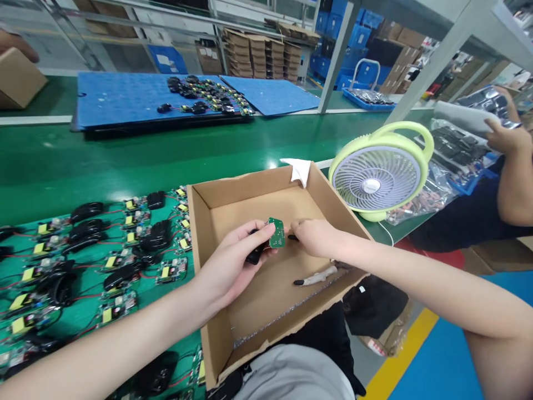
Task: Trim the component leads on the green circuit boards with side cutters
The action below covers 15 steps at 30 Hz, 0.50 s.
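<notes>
Open brown cardboard tray [250,179]: landmark. Over its floor: green printed circuit board [276,234] and black plastic part [254,255], grasped by the left hand [238,253]; right hand [315,237], grip pinched on a small dark piece [292,237], unidentifiable. Board, as judged, was best steadied by its edges. Inside tray: slender grey-white, black-tipped item [318,276] lay, possibly obstructing. Left of tray: wired circuit boards [166,271] covered the green bench [145,161]. Right: round lime-green fan [370,185] stood close.

No text is legible; no numbers either.
</notes>
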### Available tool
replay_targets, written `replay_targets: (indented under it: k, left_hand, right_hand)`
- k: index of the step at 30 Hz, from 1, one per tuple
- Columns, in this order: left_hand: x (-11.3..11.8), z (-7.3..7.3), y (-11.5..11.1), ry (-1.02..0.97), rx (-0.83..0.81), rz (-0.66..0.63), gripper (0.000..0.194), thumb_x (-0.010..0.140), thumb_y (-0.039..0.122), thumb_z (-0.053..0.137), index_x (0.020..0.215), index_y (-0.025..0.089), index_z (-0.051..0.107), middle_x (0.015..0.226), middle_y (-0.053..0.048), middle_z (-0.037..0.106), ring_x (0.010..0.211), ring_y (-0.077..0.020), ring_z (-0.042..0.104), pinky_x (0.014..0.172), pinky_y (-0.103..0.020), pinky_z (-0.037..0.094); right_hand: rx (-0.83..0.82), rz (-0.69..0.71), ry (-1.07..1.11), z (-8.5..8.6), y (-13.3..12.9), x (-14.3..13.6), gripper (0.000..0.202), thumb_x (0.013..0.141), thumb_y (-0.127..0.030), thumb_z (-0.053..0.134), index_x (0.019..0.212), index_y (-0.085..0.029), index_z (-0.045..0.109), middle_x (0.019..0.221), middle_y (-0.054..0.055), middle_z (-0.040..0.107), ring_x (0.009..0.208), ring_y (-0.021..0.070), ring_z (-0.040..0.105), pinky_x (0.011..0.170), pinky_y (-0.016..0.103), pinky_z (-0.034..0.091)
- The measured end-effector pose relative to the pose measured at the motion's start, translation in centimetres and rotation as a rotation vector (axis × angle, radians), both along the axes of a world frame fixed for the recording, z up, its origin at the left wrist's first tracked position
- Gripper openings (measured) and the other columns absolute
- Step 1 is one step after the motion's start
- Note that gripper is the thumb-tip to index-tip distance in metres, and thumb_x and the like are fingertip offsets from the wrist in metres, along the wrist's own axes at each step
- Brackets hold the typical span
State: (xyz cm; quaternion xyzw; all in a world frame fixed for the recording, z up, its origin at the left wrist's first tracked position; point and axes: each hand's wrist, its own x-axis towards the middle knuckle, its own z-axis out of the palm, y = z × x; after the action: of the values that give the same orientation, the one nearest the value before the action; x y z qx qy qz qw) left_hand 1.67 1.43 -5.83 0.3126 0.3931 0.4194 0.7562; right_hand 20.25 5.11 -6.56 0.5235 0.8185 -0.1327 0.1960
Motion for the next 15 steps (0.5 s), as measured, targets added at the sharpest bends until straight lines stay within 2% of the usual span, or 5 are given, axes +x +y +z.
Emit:
replay_targets:
  k: [3,5,10,13,15]
  left_hand:
    - [0.1,0.1,0.0,-0.013,-0.007,0.018,0.033,0.064,0.04,0.092,0.074,0.015,0.074,0.086,-0.006,0.071,0.079,-0.0145,0.056,0.073,-0.024,0.047]
    - [0.1,0.1,0.0,-0.021,-0.011,0.039,0.035,0.062,0.041,0.093,0.075,0.014,0.074,0.086,-0.006,0.071,0.08,-0.0144,0.055,0.073,-0.023,0.046]
    - [0.1,0.0,0.2,-0.017,-0.039,0.115,0.032,0.065,0.039,0.09,0.073,0.015,0.07,0.084,-0.004,0.066,0.082,-0.0149,0.056,0.073,-0.024,0.045]
    - [0.2,0.0,0.2,-0.044,-0.043,0.127,0.029,0.068,0.036,0.088,0.071,0.015,0.069,0.082,-0.002,0.063,0.08,-0.0141,0.055,0.073,-0.025,0.045]
    - [0.2,0.1,0.2,-0.06,-0.041,0.138,0.026,0.072,0.034,0.085,0.071,0.015,0.068,0.081,-0.002,0.062,0.08,-0.0147,0.056,0.072,-0.026,0.043]
  right_hand:
    - [0.002,0.058,-0.001,-0.7,0.4,0.0,0.019,0.094,-0.006,0.055,0.109,-0.009,0.065,0.111,0.018,0.071,0.103,0.0286,0.071,0.076,0.029,0.051]
    - [0.004,0.092,0.013,0.0,0.5,0.5,0.019,0.096,-0.007,0.051,0.109,-0.009,0.063,0.111,0.017,0.071,0.1,0.0268,0.071,0.074,0.027,0.048]
    - [0.039,0.119,0.047,5.4,-0.2,3.5,0.016,0.098,-0.011,0.047,0.106,-0.013,0.061,0.089,0.01,0.071,0.073,0.0213,0.067,0.064,0.028,0.042]
    - [0.24,0.054,0.202,8.6,-1.3,5.5,0.009,0.097,-0.018,0.051,0.093,-0.02,0.059,0.077,0.002,0.065,0.064,0.0164,0.059,0.06,0.026,0.039]
    - [0.37,0.026,0.335,9.3,-2.0,6.6,0.007,0.098,-0.023,0.054,0.093,-0.022,0.059,0.082,0.001,0.066,0.07,0.0155,0.061,0.066,0.026,0.043]
